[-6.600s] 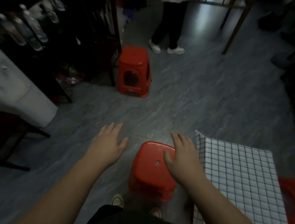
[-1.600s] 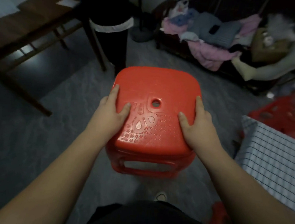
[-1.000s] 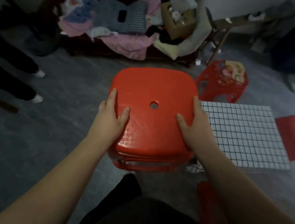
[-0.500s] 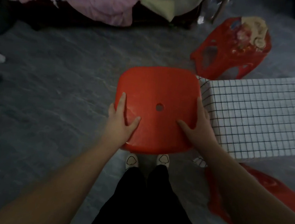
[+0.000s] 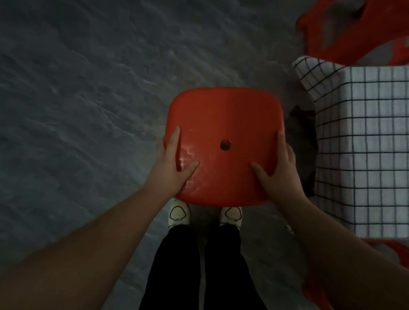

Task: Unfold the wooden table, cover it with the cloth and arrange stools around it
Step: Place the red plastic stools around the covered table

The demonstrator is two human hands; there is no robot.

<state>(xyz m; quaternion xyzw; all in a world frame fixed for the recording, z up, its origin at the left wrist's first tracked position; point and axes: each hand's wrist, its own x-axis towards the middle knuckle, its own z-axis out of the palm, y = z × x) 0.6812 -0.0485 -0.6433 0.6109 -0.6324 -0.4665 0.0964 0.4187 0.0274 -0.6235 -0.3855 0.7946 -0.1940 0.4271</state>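
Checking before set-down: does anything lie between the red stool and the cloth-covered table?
Nothing solid that I can tell: between the stool and the table lies only a dark patch, too dim to identify. The floor under the stool is hidden.

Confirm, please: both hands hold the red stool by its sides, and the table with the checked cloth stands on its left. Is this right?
No. The head view shows the table right of the stool, not left. The left hand and right hand do hold its sides.
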